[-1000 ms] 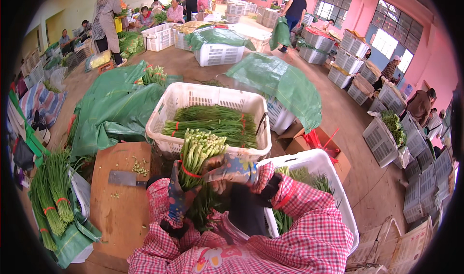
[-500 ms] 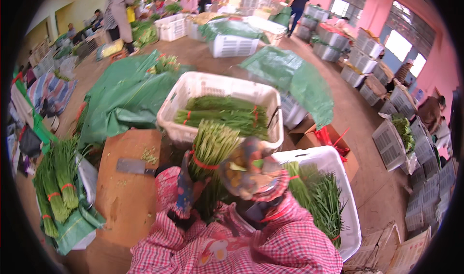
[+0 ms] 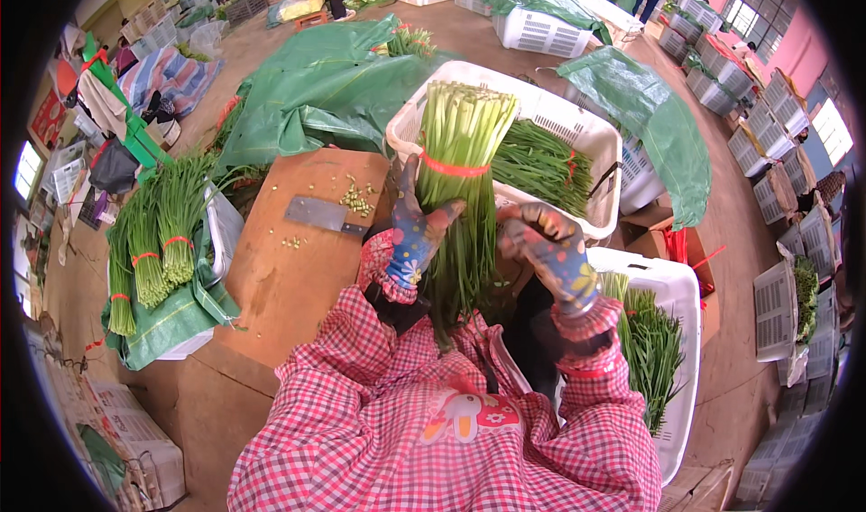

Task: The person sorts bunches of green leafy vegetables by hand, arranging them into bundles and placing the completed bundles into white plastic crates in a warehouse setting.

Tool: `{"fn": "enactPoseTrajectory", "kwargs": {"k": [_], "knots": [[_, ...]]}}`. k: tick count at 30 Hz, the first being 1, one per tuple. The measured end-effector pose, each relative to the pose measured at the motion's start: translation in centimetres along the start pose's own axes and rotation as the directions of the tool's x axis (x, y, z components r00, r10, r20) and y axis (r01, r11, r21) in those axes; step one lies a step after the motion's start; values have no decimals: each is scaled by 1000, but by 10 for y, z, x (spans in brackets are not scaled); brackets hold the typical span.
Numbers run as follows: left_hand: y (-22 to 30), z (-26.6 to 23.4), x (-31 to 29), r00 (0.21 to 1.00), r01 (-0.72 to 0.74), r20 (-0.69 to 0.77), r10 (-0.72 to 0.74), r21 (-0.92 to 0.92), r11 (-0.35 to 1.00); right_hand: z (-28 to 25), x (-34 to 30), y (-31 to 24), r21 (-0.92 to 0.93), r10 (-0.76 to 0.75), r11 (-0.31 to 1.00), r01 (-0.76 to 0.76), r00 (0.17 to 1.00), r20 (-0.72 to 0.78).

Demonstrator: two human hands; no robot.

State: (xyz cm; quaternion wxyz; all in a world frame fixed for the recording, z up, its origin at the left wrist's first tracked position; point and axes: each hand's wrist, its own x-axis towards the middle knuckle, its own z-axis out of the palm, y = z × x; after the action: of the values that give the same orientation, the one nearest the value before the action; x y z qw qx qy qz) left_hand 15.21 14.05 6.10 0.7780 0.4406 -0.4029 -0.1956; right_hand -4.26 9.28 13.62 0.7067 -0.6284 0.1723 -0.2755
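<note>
A thick bundle of long green leafy stems like chives [image 3: 465, 119] stands upright before me, its pale cut ends up and leaves hanging down. Round its upper part runs a red band [image 3: 456, 168]. My left hand [image 3: 417, 232], in a flowered glove, is closed round the bundle below the band. To the right of the leaves is my right hand [image 3: 550, 252], its gloved fingers curled; whether anything is in them does not show. On the wooden board [image 3: 262, 304] at my left lies a cleaver [image 3: 316, 212] beside small cut stem bits [image 3: 358, 198].
A white crate [image 3: 410, 124] with banded green bundles stands behind the held one. Another white crate [image 3: 678, 368] of greens is at my right. Several banded bundles [image 3: 149, 250] lie left of the board. Green sheeting [image 3: 316, 88] covers a heap beyond.
My view has shifted, moving the scene up and rightward. The bundle now shows longer and more upright. My right hand, blurred against the bundle's side before, is now clear and lower beside the leaves.
</note>
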Motion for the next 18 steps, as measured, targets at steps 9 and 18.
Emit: {"fn": "enactPoseTrajectory", "kwargs": {"k": [9, 18], "knots": [[25, 10, -2, 991, 15, 129, -46, 231, 973, -3, 59, 57, -180, -185, 970, 165, 977, -103], [-11, -91, 29, 821, 419, 350, -450, 165, 893, 0, 33, 97, 296, -125, 945, 139, 990, -64]]}}
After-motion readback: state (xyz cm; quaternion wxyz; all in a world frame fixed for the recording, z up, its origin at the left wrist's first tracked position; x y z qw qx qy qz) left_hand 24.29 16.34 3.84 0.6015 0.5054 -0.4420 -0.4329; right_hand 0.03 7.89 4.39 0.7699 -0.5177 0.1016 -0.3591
